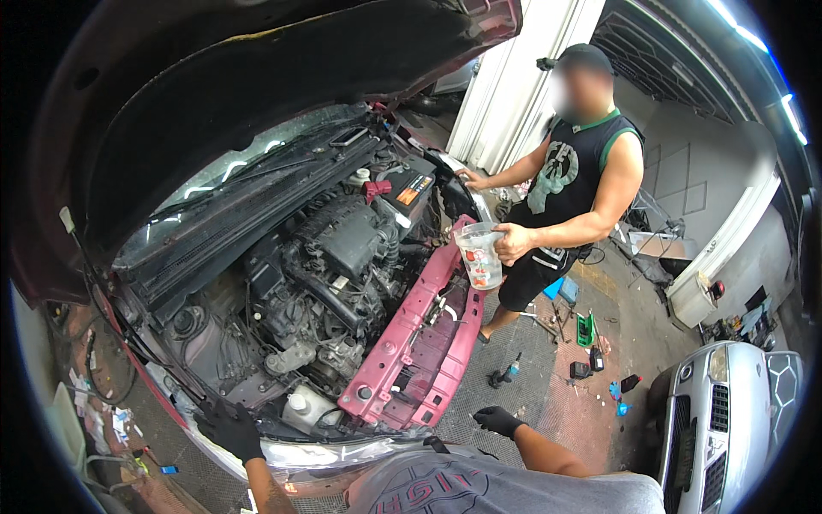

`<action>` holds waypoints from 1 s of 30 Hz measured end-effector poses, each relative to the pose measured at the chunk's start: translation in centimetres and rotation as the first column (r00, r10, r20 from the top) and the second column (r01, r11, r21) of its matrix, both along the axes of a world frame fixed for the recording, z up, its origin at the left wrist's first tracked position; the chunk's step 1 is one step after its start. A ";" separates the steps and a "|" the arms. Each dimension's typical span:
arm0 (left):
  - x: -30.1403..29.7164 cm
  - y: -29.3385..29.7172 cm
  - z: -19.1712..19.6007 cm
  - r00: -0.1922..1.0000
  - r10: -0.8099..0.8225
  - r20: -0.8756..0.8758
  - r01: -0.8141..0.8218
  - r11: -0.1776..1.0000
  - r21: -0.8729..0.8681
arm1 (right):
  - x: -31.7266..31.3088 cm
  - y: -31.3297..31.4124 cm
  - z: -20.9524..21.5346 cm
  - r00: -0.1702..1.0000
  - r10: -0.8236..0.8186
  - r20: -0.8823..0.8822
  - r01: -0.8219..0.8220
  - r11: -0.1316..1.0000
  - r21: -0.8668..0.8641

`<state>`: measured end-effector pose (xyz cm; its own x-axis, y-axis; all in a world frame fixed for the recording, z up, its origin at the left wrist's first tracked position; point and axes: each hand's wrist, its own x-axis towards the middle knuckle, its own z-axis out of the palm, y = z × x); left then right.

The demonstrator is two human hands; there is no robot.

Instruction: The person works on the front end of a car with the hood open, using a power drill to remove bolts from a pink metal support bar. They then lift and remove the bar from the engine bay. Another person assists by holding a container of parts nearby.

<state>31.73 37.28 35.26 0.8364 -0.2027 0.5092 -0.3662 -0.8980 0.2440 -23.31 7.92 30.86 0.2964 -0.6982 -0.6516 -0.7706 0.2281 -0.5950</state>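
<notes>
My left hand (233, 433), in a black glove, rests at the fender edge by the near left corner of a car's engine bay, fingers apart and nothing held. Beside it sits a whitish plastic reservoir (306, 409). My right hand (498, 421), also gloved in black, hangs in the air just past the front of the car, its fingers loosely stretched and empty. A pink radiator support (401, 353) crosses the front of the bay, between my hands and the engine (338, 248). Across from me, a co-worker (575, 163) holds a clear plastic pitcher (479, 259) above that support.
The raised hood (231, 111) hangs over the bay. A battery (411, 190) and a phone (348, 136) lie toward its far side. On the floor are a cordless drill (505, 372), a green tray (586, 331) and scattered tools. A silver car front (723, 420) stands at right.
</notes>
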 end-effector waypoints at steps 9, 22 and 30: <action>-0.2 0.7 0.4 0.999 -0.029 -0.040 0.028 0.999 -0.022 | 7.9 -6.1 2.8 0.956 0.293 0.017 -0.283 0.934 -0.218; 0.3 -1.9 -1.0 0.980 0.196 0.021 -0.197 0.980 0.029 | 21.6 -6.3 4.2 0.708 0.682 -0.182 -0.449 0.236 -0.862; 0.2 -2.0 -0.6 0.970 0.239 -0.046 -0.235 0.968 0.083 | 22.7 -5.6 2.1 0.634 0.765 -0.109 -0.563 0.361 -0.744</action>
<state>31.97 35.26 34.70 0.8915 -0.0316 0.4519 -0.1284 -0.9743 0.1850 -0.59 2.33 32.97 0.9264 -0.3722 0.0571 -0.3019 -0.8248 -0.4781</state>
